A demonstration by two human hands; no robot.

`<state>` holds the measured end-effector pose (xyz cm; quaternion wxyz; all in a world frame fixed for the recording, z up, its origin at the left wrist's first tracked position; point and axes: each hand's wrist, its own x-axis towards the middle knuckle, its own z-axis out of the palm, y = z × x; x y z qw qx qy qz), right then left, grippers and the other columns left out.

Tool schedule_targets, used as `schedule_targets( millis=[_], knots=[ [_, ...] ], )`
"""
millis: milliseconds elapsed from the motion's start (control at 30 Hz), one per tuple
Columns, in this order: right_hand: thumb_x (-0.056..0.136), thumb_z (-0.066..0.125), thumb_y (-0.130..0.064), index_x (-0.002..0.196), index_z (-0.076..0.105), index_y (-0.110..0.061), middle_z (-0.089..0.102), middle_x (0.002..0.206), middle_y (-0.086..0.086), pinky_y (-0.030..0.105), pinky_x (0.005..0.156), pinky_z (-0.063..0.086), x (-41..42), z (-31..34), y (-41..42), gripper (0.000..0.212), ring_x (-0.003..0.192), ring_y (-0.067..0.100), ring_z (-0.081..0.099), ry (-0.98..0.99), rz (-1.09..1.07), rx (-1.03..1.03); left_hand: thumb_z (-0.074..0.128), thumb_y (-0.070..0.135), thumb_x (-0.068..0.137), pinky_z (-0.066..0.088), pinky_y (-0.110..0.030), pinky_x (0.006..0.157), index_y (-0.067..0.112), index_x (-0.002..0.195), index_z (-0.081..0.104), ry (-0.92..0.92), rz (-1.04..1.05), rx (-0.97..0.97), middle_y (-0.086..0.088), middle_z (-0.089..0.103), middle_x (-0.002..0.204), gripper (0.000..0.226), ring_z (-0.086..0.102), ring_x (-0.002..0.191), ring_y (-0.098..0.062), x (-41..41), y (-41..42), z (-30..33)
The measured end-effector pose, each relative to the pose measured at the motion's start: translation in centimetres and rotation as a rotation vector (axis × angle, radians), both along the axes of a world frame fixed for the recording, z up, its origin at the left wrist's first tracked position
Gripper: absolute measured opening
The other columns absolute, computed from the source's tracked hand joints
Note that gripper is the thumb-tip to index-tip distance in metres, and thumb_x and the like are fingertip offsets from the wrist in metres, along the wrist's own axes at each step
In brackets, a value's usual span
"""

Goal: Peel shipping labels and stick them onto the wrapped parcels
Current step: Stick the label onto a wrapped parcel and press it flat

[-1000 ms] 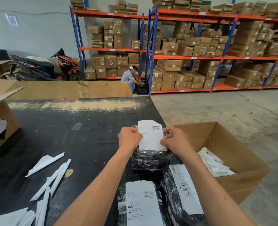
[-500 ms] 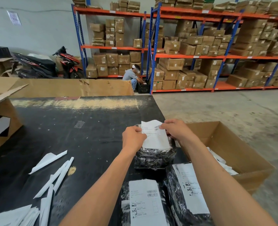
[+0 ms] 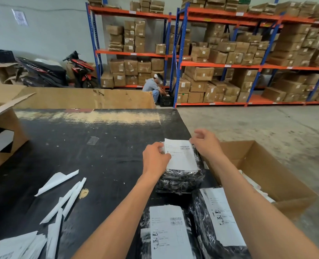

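A shipping label (image 3: 181, 156) lies on a black-wrapped parcel (image 3: 181, 179) at the bench's (image 3: 80, 156) right edge. The left hand (image 3: 155, 158) pinches the label's left side; the right hand (image 3: 205, 142), at the far-right corner, looks loosely curled, but whether its grip is on the paper can't be told. Likely risk: label goes down skewed or creased w/ uneven pressing on the crinkly wrap, or the parcel slides right into the open carton (image 3: 263, 165) just beside it. Two labelled parcels (image 3: 166, 230) crowd the near side; peeled backing strips (image 3: 61, 193) litter the left. Far bench surface gives room.
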<state>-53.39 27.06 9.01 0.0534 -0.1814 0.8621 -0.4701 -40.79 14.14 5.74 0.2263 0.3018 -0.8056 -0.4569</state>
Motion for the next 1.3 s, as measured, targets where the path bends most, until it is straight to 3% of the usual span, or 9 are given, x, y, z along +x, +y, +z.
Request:
schedule_targets(
  millis=[133, 233, 367, 633, 800, 900, 1033, 1167, 1300],
  knots=[
    [0.102, 0.055, -0.022, 0.138, 0.062, -0.02, 0.061, 0.142, -0.002, 0.029, 0.109, 0.038, 3.9, -2.2, 1.2, 0.036, 0.131, 0.017, 0.055, 0.375, 0.195, 0.151, 0.057, 0.019, 0.096, 0.048, -0.037, 0.092, 0.012, 0.12, 0.069, 0.061, 0.046, -0.295, -0.003, 0.063, 0.118, 0.028, 0.055, 0.11, -0.024, 0.0, -0.2, -2.2],
    [0.108, 0.043, -0.029, 0.143, 0.058, -0.02, 0.055, 0.15, -0.001, 0.039, 0.119, 0.035, 5.7, -4.4, 1.6, 0.039, 0.142, 0.018, 0.047, 0.457, 0.402, 0.281, 0.037, 0.022, 0.106, 0.044, -0.037, 0.083, 0.013, 0.098, 0.06, 0.08, -0.043, -0.106, -0.002, 0.062, 0.102, 0.026, 0.056, 0.101, -0.026, 0.3, 0.5, -3.6],
    [0.11, 0.017, -0.045, 0.16, 0.025, -0.035, 0.015, 0.169, -0.01, 0.043, 0.128, 0.001, 5.6, -4.6, 0.9, 0.052, 0.158, 0.014, 0.007, 0.426, 0.482, 0.594, 0.027, 0.034, 0.108, 0.036, -0.045, 0.115, 0.014, 0.144, 0.05, 0.045, -0.082, 0.057, -0.006, 0.053, 0.148, 0.047, 0.046, 0.139, -0.027, 0.6, 0.6, -4.5],
    [0.103, 0.004, -0.06, 0.157, 0.004, -0.055, -0.001, 0.171, -0.012, 0.056, 0.123, -0.015, 0.9, -3.7, -4.4, 0.054, 0.158, 0.02, -0.008, 0.338, 0.509, 0.853, 0.028, 0.031, 0.11, 0.032, -0.033, 0.118, 0.016, 0.155, 0.038, 0.032, -0.108, 0.083, -0.004, 0.041, 0.158, 0.048, 0.038, 0.145, -0.02, 1.0, 0.0, -4.8],
    [0.099, 0.007, -0.068, 0.154, 0.035, -0.042, 0.045, 0.158, 0.004, 0.061, 0.122, -0.003, -1.4, -3.0, -7.1, 0.067, 0.147, 0.033, 0.035, 0.317, 0.384, 0.908, 0.029, 0.027, 0.109, 0.039, -0.014, 0.063, 0.016, 0.141, 0.051, 0.054, -0.093, 0.06, -0.002, 0.068, 0.102, 0.04, 0.059, 0.082, -0.003, 1.2, -0.1, -4.9],
    [0.105, 0.007, -0.051, 0.135, 0.062, -0.015, 0.062, 0.14, 0.015, 0.058, 0.122, 0.014, -1.6, -2.7, -7.5, 0.072, 0.133, 0.035, 0.052, 0.292, 0.247, 0.874, 0.03, 0.021, 0.11, 0.034, -0.02, 0.061, 0.007, 0.13, 0.053, 0.062, -0.054, 0.081, 0.014, 0.051, 0.082, 0.034, 0.044, 0.065, 0.002, 1.4, 0.4, -4.3],
    [0.105, 0.018, -0.03, 0.091, 0.062, -0.011, 0.071, 0.114, 0.021, 0.052, 0.109, 0.033, -1.4, -3.1, -6.7, 0.05, 0.11, 0.037, 0.061, 0.331, 0.015, 0.665, 0.028, 0.024, 0.109, 0.037, -0.03, 0.076, 0.038, 0.088, 0.047, 0.014, -0.047, 0.184, 0.018, 0.049, 0.086, 0.031, 0.046, 0.081, -0.007, 1.5, 1.1, -2.9],
    [0.102, 0.02, -0.052, 0.149, 0.044, -0.018, 0.048, 0.15, 0.019, 0.054, 0.113, 0.03, 0.7, -4.0, -3.6, 0.063, 0.137, 0.039, 0.044, 0.123, -0.122, 0.434, 0.032, 0.058, 0.103, 0.024, -0.036, 0.12, 0.027, 0.157, 0.027, 0.016, -0.131, 0.252, 0.009, 0.03, 0.162, 0.063, 0.027, 0.149, -0.017, 1.4, 2.4, -3.1],
    [0.102, 0.027, -0.062, 0.162, 0.013, -0.025, 0.032, 0.163, 0.011, 0.055, 0.113, 0.032, 3.3, -4.7, -1.2, 0.071, 0.145, 0.038, 0.037, 0.085, -0.03, 0.444, 0.029, 0.045, 0.108, 0.016, -0.034, 0.125, 0.013, 0.161, 0.009, 0.067, -0.076, 0.175, -0.003, 0.015, 0.168, 0.065, 0.015, 0.154, -0.017, 1.2, 2.8, -5.0]
  ],
)
